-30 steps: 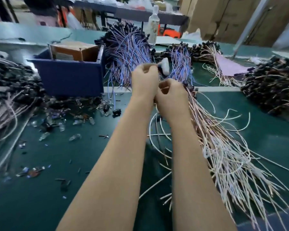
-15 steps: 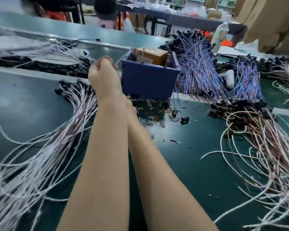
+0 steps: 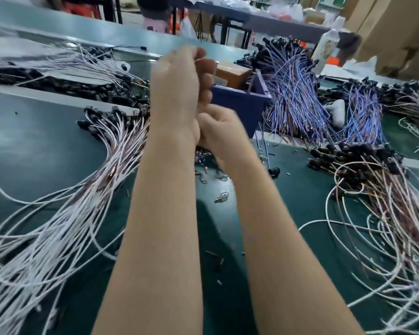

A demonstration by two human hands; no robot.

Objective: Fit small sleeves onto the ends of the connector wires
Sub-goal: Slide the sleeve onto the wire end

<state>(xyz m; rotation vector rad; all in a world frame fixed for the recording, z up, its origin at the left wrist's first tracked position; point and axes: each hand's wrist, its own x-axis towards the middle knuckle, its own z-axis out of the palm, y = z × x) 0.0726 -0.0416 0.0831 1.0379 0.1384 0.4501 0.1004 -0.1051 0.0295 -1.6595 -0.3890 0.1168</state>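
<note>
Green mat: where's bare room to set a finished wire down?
Barest: the mat left of the left wire bundle, below the pale rail. A smaller gap lies between the right forearm and the right wire bundle. Crowded: loose parts before the blue bin.

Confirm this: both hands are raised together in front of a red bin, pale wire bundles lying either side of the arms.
Not red: the head view shows a blue bin. The left hand and right hand are raised together before it, pale wire bundles either side.
</note>
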